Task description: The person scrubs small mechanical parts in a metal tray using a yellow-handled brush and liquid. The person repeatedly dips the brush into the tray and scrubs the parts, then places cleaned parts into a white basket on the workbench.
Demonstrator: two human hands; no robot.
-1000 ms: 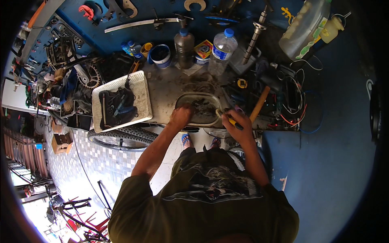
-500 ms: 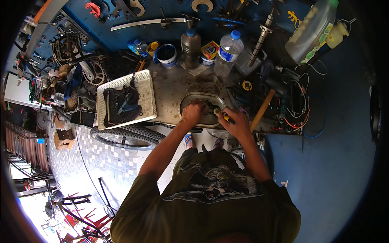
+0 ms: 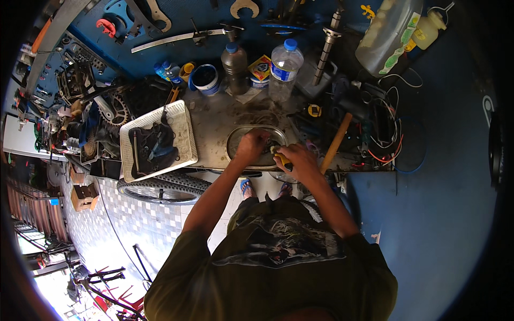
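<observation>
A blue label (image 3: 284, 74) is borne by the clear bottle (image 3: 281, 90). Over the oval tray (image 3: 228, 145), the yellow-handled brush (image 3: 284, 159), clasped in the right hand (image 3: 301, 160), is brought nearer the left hand (image 3: 251, 146), whose grip cannot be told.

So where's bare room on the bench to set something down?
Bare grey-brown worktop lies between the white perforated plastic basket and the oval metal tray, plus a stained strip between the tray and the clear blue-capped bottle. It's crowded right of the tray around the brown wooden handle, and left of the basket around the silver bicycle crank.
</observation>
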